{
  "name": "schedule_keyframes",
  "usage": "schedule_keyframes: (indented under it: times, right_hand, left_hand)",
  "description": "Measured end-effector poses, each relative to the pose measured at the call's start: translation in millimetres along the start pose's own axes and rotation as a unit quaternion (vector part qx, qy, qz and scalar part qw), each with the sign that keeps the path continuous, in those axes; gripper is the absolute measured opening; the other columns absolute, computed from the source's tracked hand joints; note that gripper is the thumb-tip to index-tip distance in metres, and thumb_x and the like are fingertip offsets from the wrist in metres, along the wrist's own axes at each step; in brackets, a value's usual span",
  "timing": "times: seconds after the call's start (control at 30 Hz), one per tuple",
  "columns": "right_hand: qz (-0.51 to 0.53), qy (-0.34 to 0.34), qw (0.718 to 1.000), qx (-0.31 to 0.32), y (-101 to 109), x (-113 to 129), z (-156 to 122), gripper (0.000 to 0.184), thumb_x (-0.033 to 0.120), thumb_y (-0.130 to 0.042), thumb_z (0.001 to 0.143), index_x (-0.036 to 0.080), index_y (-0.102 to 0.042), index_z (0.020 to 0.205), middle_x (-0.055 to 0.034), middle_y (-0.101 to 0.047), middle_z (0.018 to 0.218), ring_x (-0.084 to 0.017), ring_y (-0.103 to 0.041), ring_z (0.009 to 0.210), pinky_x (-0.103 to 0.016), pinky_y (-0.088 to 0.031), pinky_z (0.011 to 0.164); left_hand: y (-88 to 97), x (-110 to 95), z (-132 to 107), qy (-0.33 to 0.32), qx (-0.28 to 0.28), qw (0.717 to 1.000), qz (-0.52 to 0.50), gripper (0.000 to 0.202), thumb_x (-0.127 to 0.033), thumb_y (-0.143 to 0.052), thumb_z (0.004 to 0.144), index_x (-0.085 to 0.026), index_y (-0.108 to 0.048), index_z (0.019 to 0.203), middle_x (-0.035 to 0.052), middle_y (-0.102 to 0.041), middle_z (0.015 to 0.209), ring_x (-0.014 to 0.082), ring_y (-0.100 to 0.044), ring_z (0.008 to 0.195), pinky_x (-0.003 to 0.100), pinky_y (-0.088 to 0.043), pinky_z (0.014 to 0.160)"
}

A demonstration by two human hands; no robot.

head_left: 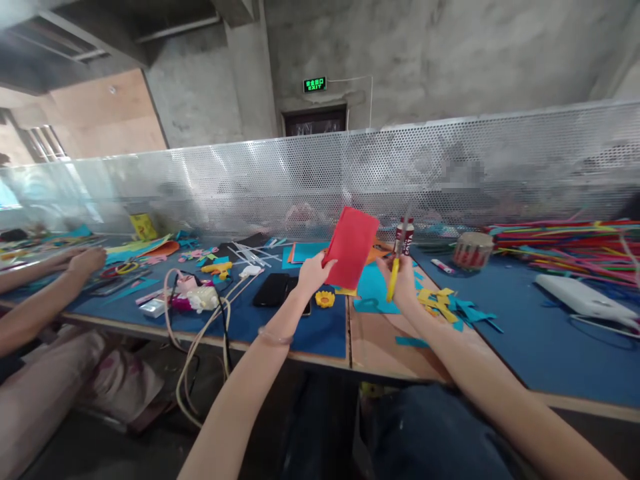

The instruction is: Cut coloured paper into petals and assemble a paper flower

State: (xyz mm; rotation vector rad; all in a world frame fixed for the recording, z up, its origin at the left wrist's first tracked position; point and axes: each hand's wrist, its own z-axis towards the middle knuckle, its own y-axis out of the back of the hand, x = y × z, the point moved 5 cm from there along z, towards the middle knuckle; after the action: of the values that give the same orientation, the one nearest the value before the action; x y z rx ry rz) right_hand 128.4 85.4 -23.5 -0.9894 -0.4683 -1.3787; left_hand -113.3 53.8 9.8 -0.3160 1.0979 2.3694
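Note:
My left hand (314, 272) grips a red sheet (353, 245) by its left edge, thumb in front, and holds it up above the table. It looks like folded or stacked paper or felt. To its right, my right hand (403, 283) is closed around scissors with yellow handles (394, 277); their blades point up and are blurred. The scissors and the red sheet are apart. Behind the scissors stands a red and white bottle (406, 233). Below the hands lie a blue sheet (373, 288) and a yellow flower-shaped piece (325, 299).
Yellow scraps (437, 303) and blue scraps (473, 311) lie at right, with pipe cleaners (565, 247) and a white device (585, 297) beyond. A black phone (271, 290), glue gun (217, 269) and cables (193, 350) are at left. Another person's hands (83, 263) work farther left. A perforated metal divider (225, 190) stands behind.

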Motion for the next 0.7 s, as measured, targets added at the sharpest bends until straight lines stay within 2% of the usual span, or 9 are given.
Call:
schedule_keyframes:
  times: [0.13, 0.27, 0.37, 0.53, 0.6, 0.7]
  right_hand:
    - [-0.062, 0.033, 0.996, 0.062, -33.6, 5.5, -33.5, 0.046, 0.031, -0.080, 0.063, 0.024, -0.046, 0.094, 0.0051, -0.057, 0.084, -0.011, -0.055, 0.072, -0.023, -0.047, 0.065]
    - [-0.093, 0.042, 0.992, 0.073, -49.3, 14.7, -50.2, 0.052, 0.034, -0.082, 0.062, 0.024, -0.045, 0.097, 0.0046, -0.057, 0.086, -0.011, -0.055, 0.074, -0.024, -0.048, 0.066]
    - [-0.102, 0.043, 0.993, 0.050, -48.8, 23.8, -52.4, 0.047, 0.036, -0.079, 0.066, 0.024, -0.044, 0.096, 0.0040, -0.057, 0.087, -0.011, -0.055, 0.076, -0.024, -0.048, 0.068]
    - [-0.097, 0.048, 0.994, 0.002, -36.6, 25.9, -45.4, 0.042, 0.039, -0.077, 0.068, 0.023, -0.044, 0.090, 0.0039, -0.055, 0.081, -0.011, -0.053, 0.071, -0.024, -0.045, 0.064]
    - [-0.097, 0.048, 0.994, -0.025, -31.3, 24.6, -42.4, 0.045, 0.039, -0.078, 0.066, 0.023, -0.043, 0.088, 0.0047, -0.053, 0.078, -0.011, -0.051, 0.068, -0.023, -0.043, 0.062]
    - [-0.085, 0.041, 0.995, -0.041, -27.0, 25.4, -39.5, 0.047, 0.039, -0.078, 0.065, 0.022, -0.041, 0.089, 0.0041, -0.054, 0.080, -0.011, -0.052, 0.070, -0.025, -0.044, 0.064]
  left_hand:
    - [0.0, -16.3, -8.2, -0.024, -0.001, 0.997, 0.077, 0.048, -0.059, -0.045, 0.086, -0.017, -0.063, 0.102, 0.0129, -0.070, 0.087, 0.0290, -0.065, 0.084, 0.034, -0.044, 0.072]
    - [-9.0, -32.6, -15.9, -0.086, 0.016, 0.987, 0.134, 0.036, -0.047, -0.047, 0.089, -0.018, -0.066, 0.100, 0.0127, -0.069, 0.085, 0.0280, -0.064, 0.082, 0.034, -0.041, 0.070]
    - [-16.1, -41.3, -19.4, -0.140, 0.024, 0.977, 0.157, 0.032, -0.041, -0.045, 0.091, -0.018, -0.067, 0.096, 0.0131, -0.068, 0.082, 0.0266, -0.063, 0.084, 0.034, -0.039, 0.072]
    - [-14.1, -47.3, -20.5, -0.158, 0.034, 0.973, 0.164, 0.052, -0.064, -0.046, 0.083, -0.017, -0.068, 0.087, 0.0138, -0.067, 0.077, 0.0262, -0.063, 0.080, 0.033, -0.039, 0.070]
    - [-12.8, -52.7, -22.5, -0.178, 0.048, 0.969, 0.166, 0.055, -0.068, -0.047, 0.080, -0.017, -0.068, 0.080, 0.0133, -0.067, 0.073, 0.0257, -0.063, 0.078, 0.033, -0.039, 0.069]
    - [-11.8, -59.5, -25.2, -0.190, 0.046, 0.967, 0.160, 0.057, -0.068, -0.041, 0.083, -0.018, -0.067, 0.075, 0.0118, -0.067, 0.070, 0.0236, -0.064, 0.076, 0.031, -0.039, 0.069]
